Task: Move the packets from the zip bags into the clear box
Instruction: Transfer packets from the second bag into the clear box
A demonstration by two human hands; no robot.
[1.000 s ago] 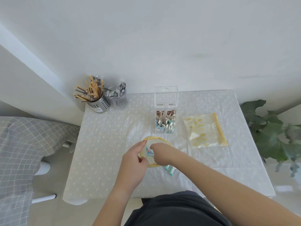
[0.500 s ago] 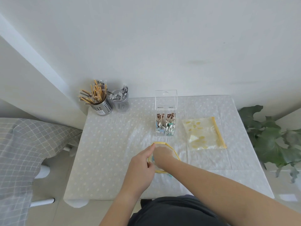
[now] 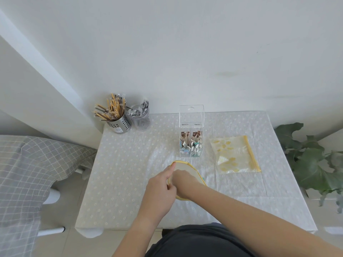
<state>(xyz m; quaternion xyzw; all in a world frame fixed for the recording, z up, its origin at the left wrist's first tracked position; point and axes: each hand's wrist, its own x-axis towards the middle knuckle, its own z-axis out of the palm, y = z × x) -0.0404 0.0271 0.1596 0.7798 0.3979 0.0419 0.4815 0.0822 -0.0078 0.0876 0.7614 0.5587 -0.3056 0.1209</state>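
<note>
A yellow-rimmed zip bag (image 3: 185, 165) stands open-mouthed on the table in front of me. My left hand (image 3: 161, 186) pinches its left rim, the forefinger stretched along the edge. My right hand (image 3: 182, 180) reaches down into the bag; its fingers are hidden inside, so I cannot see what they hold. A teal packet (image 3: 203, 179) peeks out at the bag's right side. The clear box (image 3: 191, 130) stands behind the bag with its lid tipped up, holding several brown and teal packets. A second zip bag (image 3: 234, 154) with a yellow zipper lies flat to the right.
A perforated steel cup (image 3: 119, 123) of wrapped chopsticks and a clear cup (image 3: 141, 119) of wrapped cutlery stand at the table's back left corner. A leafy plant (image 3: 311, 158) sits beyond the right edge. A grey checked cushion (image 3: 33, 164) lies to the left.
My right hand has gone deeper into the open bag, covering the packets seen inside it before. The left hand keeps its hold on the rim. The view has tilted slightly.
</note>
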